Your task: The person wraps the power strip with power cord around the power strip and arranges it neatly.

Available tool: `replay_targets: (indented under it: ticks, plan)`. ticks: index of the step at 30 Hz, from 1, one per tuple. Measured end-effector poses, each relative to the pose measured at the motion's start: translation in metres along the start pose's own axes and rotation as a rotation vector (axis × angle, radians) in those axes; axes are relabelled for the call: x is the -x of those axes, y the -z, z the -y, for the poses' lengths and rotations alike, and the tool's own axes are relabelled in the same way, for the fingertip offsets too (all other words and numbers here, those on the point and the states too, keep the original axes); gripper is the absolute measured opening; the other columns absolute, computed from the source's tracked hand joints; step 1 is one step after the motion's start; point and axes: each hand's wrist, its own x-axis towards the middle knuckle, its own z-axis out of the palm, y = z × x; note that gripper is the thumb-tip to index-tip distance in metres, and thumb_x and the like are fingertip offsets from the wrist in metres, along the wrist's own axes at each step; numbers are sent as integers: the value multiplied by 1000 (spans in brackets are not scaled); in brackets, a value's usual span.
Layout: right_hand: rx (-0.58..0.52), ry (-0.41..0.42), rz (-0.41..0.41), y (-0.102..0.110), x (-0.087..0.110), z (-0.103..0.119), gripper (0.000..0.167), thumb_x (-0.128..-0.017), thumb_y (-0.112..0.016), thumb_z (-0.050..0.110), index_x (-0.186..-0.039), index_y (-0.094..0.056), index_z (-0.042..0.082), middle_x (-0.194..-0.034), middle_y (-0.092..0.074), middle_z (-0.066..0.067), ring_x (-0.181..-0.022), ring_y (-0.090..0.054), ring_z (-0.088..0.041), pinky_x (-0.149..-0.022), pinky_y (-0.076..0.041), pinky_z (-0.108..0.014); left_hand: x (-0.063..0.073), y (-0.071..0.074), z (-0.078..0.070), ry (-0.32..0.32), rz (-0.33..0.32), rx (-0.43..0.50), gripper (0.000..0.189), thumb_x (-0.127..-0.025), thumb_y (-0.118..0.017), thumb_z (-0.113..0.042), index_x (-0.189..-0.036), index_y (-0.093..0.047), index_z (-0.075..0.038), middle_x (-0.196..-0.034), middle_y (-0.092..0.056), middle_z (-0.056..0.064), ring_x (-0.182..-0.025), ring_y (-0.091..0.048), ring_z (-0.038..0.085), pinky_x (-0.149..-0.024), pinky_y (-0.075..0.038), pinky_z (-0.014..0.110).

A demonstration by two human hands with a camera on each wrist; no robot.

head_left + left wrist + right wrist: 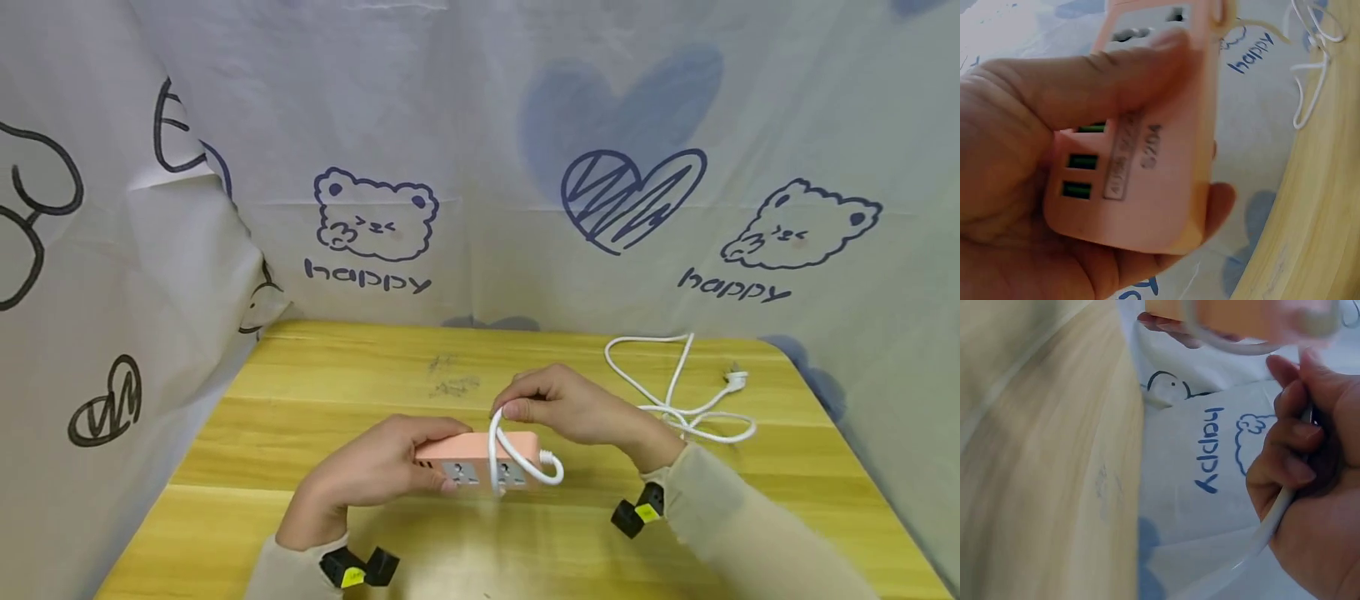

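Observation:
A pink power strip [474, 443] is held above the table, its grey sockets facing me. My left hand [378, 467] grips its left end, thumb over the face; the left wrist view shows green-lined USB ports [1082, 161] beside the palm. From the strip's right end a white cord [555, 473] bends back and loops around the strip's body. My right hand [573, 410] pinches this cord just above the strip between thumb and forefinger. In the right wrist view, the other curled fingers also hold the cord [1263, 534], which runs out below the hand.
The loose length of cord [637, 387] lies in tangled loops on the wooden table [315, 375] at the back right, ending in a white plug [737, 381]. A printed white cloth [480, 125] hangs behind the table and along its sides.

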Motion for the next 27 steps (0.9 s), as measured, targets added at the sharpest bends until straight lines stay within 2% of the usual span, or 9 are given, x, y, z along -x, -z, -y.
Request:
replay_targets:
  ticks: [5,9,11,12,15,17,20,24,27]
  plan:
    - [-252,20,-79,-15,-1,-17,29,-111,-55,16,-119,-74,-5,-107,-77,-4,-92,-69,-14,-77,-59,-27,-2,1,1,-9,-46,158,43,-93,-82,-19,-132,-70,-32,-109,-73,-3,-94,-67,20,-81,-59,31]
    - [-381,76,-195,-29,-2,-24,27,-104,-64,11,-115,-66,-14,-105,-73,6,-93,-65,-10,-75,-58,-24,-7,-1,2,-18,-104,244,45,-94,-80,-18,-137,-68,-24,-115,-73,5,-99,-66,26,-82,-57,33]
    - [-359,76,-253,-34,-4,-23,25,-103,-66,9,-115,-66,-12,-104,-72,8,-93,-64,-9,-76,-57,-23,-8,-2,1,-31,-129,308,45,-95,-79,-16,-138,-67,-19,-116,-72,9,-99,-65,26,-81,-58,33]
    - [-344,64,-280,-37,-5,-23,23,-104,-64,10,-113,-66,-12,-99,-70,8,-87,-62,-9,-73,-55,-22,-8,-2,1,-43,-148,348,46,-96,-78,-14,-140,-66,-15,-117,-71,10,-99,-65,26,-81,-59,34]
    - [-247,-20,-347,-46,-7,-23,25,-112,-52,16,-112,-67,-5,-87,-64,2,-73,-54,-8,-64,-46,-21,-7,-1,0,-80,-220,497,49,-98,-75,-10,-144,-60,-6,-119,-68,14,-100,-66,24,-81,-62,33]
    - [-208,-84,-351,-52,-8,-24,31,-115,-43,18,-116,-67,0,-80,-58,-2,-64,-45,-8,-57,-39,-21,-7,-1,-2,-101,-272,601,51,-99,-73,-7,-147,-56,-1,-122,-65,14,-104,-65,23,-84,-63,34]
    - [-133,-133,-312,-58,-8,-27,34,-116,-40,23,-125,-68,5,-78,-57,-4,-60,-41,-8,-53,-35,-22,-8,0,-5,-101,-319,713,51,-100,-71,-6,-147,-54,0,-124,-62,12,-107,-63,22,-86,-63,34]
    - [-44,-152,-254,-63,-5,-29,36,-116,-42,28,-137,-67,13,-77,-58,0,-59,-40,-7,-54,-36,-23,-10,-1,-9,-71,-341,744,52,-100,-72,-7,-148,-52,2,-123,-61,10,-109,-61,22,-87,-63,35]
    - [2,-168,-263,-64,-3,-32,33,-115,-45,30,-132,-69,16,-76,-59,3,-59,-43,-7,-53,-36,-23,-10,-1,-11,-38,-395,720,53,-100,-71,-5,-148,-50,3,-123,-61,12,-108,-62,23,-87,-63,35]
